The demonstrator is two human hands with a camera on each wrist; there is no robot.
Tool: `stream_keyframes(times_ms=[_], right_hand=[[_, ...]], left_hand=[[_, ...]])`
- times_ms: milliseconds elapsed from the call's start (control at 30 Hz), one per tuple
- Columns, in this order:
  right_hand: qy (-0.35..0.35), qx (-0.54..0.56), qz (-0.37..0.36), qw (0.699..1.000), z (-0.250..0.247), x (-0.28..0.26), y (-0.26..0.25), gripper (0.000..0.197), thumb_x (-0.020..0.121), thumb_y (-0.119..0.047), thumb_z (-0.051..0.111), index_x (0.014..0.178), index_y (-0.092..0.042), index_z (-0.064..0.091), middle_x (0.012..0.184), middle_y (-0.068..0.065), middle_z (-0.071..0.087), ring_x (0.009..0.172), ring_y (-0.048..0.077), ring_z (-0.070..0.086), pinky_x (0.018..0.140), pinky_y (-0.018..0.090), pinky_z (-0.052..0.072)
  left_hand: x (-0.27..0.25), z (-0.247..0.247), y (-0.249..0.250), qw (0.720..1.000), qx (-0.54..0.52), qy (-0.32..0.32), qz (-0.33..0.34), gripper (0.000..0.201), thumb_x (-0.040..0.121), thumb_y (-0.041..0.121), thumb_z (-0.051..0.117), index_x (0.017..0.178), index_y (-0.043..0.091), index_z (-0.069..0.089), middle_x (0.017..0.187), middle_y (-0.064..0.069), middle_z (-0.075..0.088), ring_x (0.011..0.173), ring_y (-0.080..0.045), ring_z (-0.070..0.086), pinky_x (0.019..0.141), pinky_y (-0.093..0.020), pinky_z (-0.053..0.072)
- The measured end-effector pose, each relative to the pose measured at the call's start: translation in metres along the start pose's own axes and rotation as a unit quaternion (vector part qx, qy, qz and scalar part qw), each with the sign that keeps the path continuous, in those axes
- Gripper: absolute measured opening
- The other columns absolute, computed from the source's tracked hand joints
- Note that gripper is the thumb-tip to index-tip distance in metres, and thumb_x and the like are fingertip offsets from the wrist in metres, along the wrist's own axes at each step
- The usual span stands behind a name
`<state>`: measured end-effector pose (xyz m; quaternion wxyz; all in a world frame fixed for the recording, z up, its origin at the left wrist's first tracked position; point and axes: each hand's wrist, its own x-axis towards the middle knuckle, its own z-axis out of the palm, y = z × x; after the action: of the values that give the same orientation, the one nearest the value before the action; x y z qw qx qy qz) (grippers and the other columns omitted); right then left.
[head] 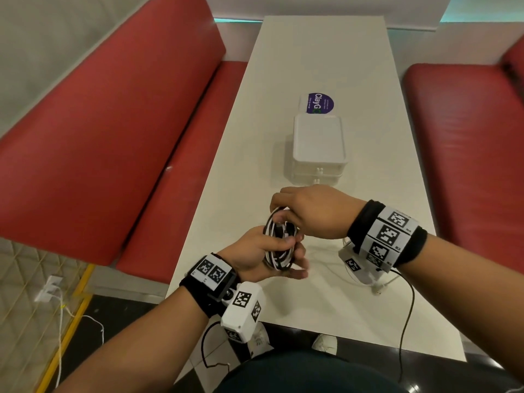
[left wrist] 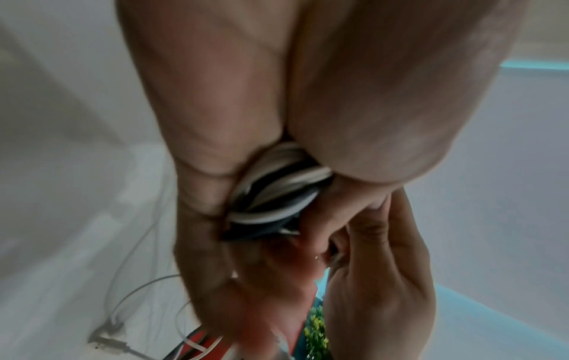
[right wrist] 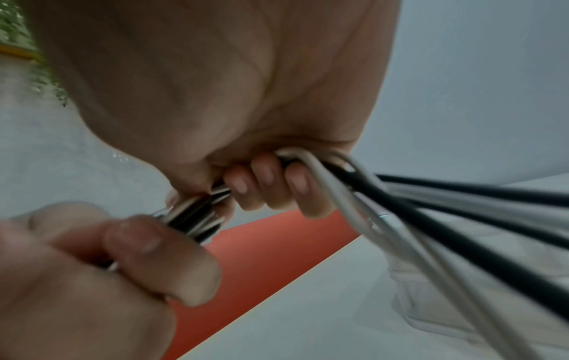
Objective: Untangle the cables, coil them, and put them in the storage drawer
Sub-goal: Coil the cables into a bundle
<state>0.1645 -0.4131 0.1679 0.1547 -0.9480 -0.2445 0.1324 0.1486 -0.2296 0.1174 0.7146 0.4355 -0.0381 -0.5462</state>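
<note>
A coil of black and white cables (head: 280, 239) hangs above the near part of the white table (head: 283, 302). My left hand (head: 286, 252) grips its lower side, thumb across the loops, and my right hand (head: 283, 212) grips its top from above. In the right wrist view my right fingers (right wrist: 266, 186) curl round the cable loops (right wrist: 431, 219), and the left thumb (right wrist: 163, 258) presses on them. In the left wrist view the coil (left wrist: 277, 192) is wedged in my palm. The white storage drawer unit (head: 319, 146) stands just beyond my hands, both drawers pushed in.
A loose thin white cable (head: 323, 255) lies on the table under my right wrist, its white connector (head: 379, 290) near the right. A purple sticker (head: 320, 103) sits behind the drawer unit. Red benches (head: 119, 131) flank the table. A black lead (head: 408, 307) hangs from my right wrist.
</note>
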Motion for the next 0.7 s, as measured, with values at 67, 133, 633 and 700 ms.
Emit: stream_keyframes(times_ms=[67,133,633,700], right_hand=[[0.013,-0.017,-0.001,1.0,0.002,0.001,-0.001,0.026,0.105,-0.042,0.036,0.115,-0.029,0.056,0.107,-0.01,0.061,0.082,0.02,0.062,0.073,0.04,0.05],[0.038,-0.04,-0.011,0.998,0.003,0.001,-0.001,0.029,0.105,-0.044,0.033,0.113,-0.029,0.056,0.103,-0.01,0.061,0.08,0.021,0.062,0.068,0.042,0.051],[0.229,0.36,0.142,0.893,0.01,-0.014,0.007,0.011,0.096,-0.033,0.067,0.097,-0.024,0.062,0.067,0.004,0.065,0.048,0.017,0.055,0.047,0.026,0.045],[0.245,0.388,0.167,0.873,0.016,-0.016,0.0,0.005,0.098,-0.024,0.064,0.096,-0.021,0.068,0.074,0.004,0.069,0.046,0.022,0.057,0.043,0.032,0.048]], left_hand=[[0.0,0.002,0.002,1.0,-0.001,0.006,0.0,0.016,0.095,0.006,0.052,0.082,0.014,0.053,0.071,-0.006,0.042,0.06,-0.016,0.042,0.057,-0.029,0.041],[0.002,0.003,0.004,1.0,-0.005,0.015,0.003,0.023,0.096,0.008,0.052,0.075,0.016,0.048,0.065,-0.004,0.031,0.054,-0.012,0.03,0.049,-0.023,0.032],[0.008,0.0,0.02,0.985,-0.097,0.103,0.095,0.059,0.099,0.057,0.041,0.104,0.003,0.064,0.064,0.0,0.02,0.049,-0.01,0.025,0.046,-0.023,0.027],[0.012,0.001,0.021,0.977,-0.107,0.14,0.117,0.066,0.1,0.056,0.04,0.123,-0.003,0.06,0.064,-0.002,0.022,0.051,-0.011,0.026,0.049,-0.025,0.025]])
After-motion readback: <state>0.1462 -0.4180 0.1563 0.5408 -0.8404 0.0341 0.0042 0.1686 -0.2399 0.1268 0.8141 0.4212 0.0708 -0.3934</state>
